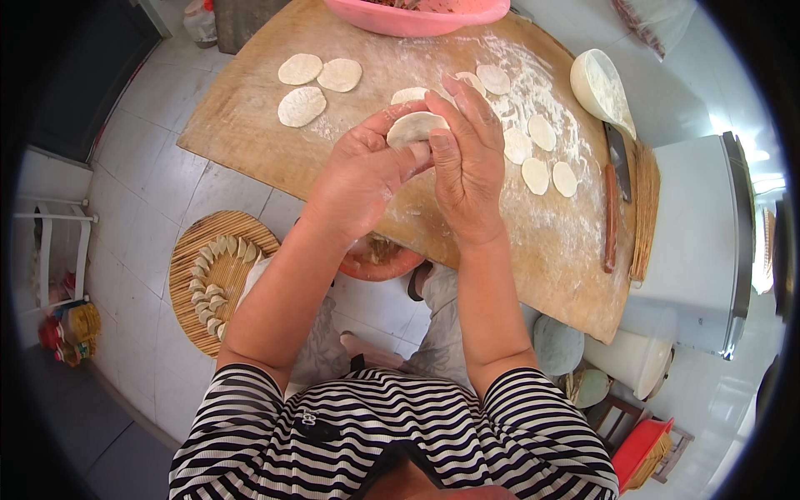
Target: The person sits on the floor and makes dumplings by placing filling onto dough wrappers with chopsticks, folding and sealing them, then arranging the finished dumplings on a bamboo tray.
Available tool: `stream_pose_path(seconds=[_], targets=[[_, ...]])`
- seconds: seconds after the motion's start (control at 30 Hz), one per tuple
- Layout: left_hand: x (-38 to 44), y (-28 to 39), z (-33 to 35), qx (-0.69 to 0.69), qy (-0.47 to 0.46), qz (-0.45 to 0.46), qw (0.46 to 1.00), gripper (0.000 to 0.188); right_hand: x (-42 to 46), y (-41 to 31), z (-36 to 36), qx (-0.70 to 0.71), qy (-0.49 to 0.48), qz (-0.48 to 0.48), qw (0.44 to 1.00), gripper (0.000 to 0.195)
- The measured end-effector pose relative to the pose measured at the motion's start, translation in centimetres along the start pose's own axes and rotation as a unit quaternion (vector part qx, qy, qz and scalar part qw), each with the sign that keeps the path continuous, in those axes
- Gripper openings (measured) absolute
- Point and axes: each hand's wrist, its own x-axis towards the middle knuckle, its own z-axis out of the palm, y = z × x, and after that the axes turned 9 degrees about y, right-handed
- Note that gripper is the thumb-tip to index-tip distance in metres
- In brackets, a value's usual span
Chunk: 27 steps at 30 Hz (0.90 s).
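Observation:
Between my two hands a dough wrapper [412, 129] is held above the wooden board [375, 59], bent into a half-moon. The fingers and thumb of my left hand [369, 169] grip its near edge. My right hand [469, 156] has its thumb against the wrapper's right end, with the fingers raised behind it. Whether filling lies inside is hidden. One flat wrapper [409, 95] lies on the board just beyond my hands. A group of wrappers [302, 106] rests to the left, and several more [535, 176] lie to the right among loose flour [525, 81].
A pink basin [419, 22] of filling stands at the far edge. On the right are a flour bowl [587, 84], a cleaver [617, 159], a rolling pin [610, 219] and a straw brush [645, 212]. Lower left, a round tray [181, 281] bears shaped dumplings [199, 284]. An orange basin [381, 270] sits below the board.

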Motion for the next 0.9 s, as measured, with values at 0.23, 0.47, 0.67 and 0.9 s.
stream_pose_path(seconds=[0.23,0.47,0.67,0.9], targets=[[-0.1,0.6,0.6,0.102,0.05,0.11,0.987,0.04,0.1,-0.8,-0.1,0.037,-0.008,0.061,0.997,0.034],[0.0,0.4,-0.7,-0.005,0.013,-0.005,1.0,0.032,-0.3,-1.1,0.1,0.297,0.043,0.225,0.927,0.089],[0.2,-1.7,-0.4,0.061,-0.015,-0.088,0.994,0.028,-0.6,-1.8,-0.6,0.469,0.016,0.342,0.814,0.111],[0.3,-1.5,0.9,0.057,-0.018,-0.07,0.996,0.032,-0.3,-1.2,-1.5,0.296,-0.077,0.247,0.919,0.119]])
